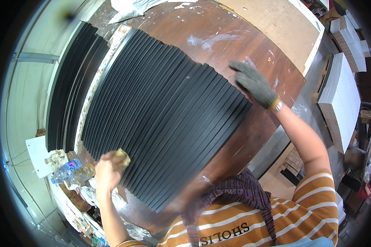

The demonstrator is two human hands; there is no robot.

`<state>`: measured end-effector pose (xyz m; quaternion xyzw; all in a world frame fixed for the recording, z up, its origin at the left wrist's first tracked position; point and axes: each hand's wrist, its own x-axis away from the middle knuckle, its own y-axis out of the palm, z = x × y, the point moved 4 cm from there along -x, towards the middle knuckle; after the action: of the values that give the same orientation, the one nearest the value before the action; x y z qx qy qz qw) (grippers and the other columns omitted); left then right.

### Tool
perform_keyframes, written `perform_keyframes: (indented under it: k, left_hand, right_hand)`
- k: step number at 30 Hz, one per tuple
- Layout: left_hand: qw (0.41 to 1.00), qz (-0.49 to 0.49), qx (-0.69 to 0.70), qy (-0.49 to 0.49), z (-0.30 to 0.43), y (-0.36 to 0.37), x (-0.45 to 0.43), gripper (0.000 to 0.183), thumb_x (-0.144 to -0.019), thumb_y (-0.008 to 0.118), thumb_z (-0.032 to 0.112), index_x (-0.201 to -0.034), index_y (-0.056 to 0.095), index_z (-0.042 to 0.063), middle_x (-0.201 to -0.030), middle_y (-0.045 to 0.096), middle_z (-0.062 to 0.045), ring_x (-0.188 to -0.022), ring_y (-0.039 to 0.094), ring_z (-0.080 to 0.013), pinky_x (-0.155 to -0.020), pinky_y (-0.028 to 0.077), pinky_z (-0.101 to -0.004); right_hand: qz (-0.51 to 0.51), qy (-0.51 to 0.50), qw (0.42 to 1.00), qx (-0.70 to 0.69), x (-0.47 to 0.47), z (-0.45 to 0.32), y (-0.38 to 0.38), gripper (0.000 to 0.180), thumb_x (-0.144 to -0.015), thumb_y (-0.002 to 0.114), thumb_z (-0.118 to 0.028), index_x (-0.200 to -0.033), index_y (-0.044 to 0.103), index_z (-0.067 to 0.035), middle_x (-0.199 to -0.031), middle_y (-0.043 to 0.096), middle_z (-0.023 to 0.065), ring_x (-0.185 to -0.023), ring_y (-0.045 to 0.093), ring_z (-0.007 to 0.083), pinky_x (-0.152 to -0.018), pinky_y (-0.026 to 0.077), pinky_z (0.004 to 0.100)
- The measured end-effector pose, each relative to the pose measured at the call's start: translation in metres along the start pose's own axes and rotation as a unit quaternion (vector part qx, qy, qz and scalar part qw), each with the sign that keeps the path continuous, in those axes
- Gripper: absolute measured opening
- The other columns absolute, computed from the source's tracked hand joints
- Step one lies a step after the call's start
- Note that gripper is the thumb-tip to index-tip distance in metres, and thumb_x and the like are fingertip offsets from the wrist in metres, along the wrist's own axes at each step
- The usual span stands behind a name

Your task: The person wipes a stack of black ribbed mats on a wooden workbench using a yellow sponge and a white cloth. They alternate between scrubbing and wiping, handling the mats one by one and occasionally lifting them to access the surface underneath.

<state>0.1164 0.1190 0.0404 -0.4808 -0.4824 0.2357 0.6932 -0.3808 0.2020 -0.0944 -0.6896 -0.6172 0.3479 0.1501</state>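
Many long black strips or panels [167, 114] lie side by side, overlapping in a fanned row on a brown wooden tabletop [250, 136]. My bare left hand [106, 171] grips a small yellow sponge-like piece [123, 156] at the near left ends of the strips; motion blurs it. In a grey work glove with a yellow cuff, my right hand [256, 85] is by the strips' far right ends. Its fingers are extended, and nothing shows in its grasp. Whether the glove touches a strip I cannot tell.
Another stack of black strips [77, 89] stands left beyond a whitish, paint-crusted bar [94, 83]. Plastic bottles [66, 169] and crumpled wrapping [89, 193] crowd the near left. Stacked white boards [341, 98] are on the floor at right. A tan board [272, 24] lies at the far side.
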Motion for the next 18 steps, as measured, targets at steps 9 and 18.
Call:
perform_keyframes:
  k: [9, 18]
  left_hand:
    - [0.954, 0.205, 0.121, 0.182, 0.181, -0.041, -0.214, 0.04, -0.093, 0.068, 0.009, -0.133, 0.07, 0.016, -0.148, 0.057, -0.012, -0.134, 0.056, -0.0308, -0.116, 0.045, -0.0428]
    - [0.983, 0.027, -0.057, 0.174, 0.189, -0.066, -0.202, 0.027, -0.098, 0.068, 0.03, -0.122, 0.076, 0.018, -0.132, 0.07, -0.013, -0.112, 0.072, -0.0291, -0.1, 0.057, -0.0477]
  right_hand:
    - [-0.139, -0.055, 0.98, 0.134, -0.115, 0.012, 0.081, 0.056, -0.107, 0.047, -0.04, -0.156, 0.045, -0.012, -0.16, 0.046, 0.0103, -0.149, 0.04, 0.0304, -0.125, 0.028, 0.0424]
    - [-0.119, 0.044, 0.989, 0.075, -0.104, 0.0, 0.072, 0.082, -0.093, 0.063, -0.062, -0.152, 0.048, -0.007, -0.155, 0.049, 0.0198, -0.147, 0.04, 0.0372, -0.123, 0.029, 0.0469]
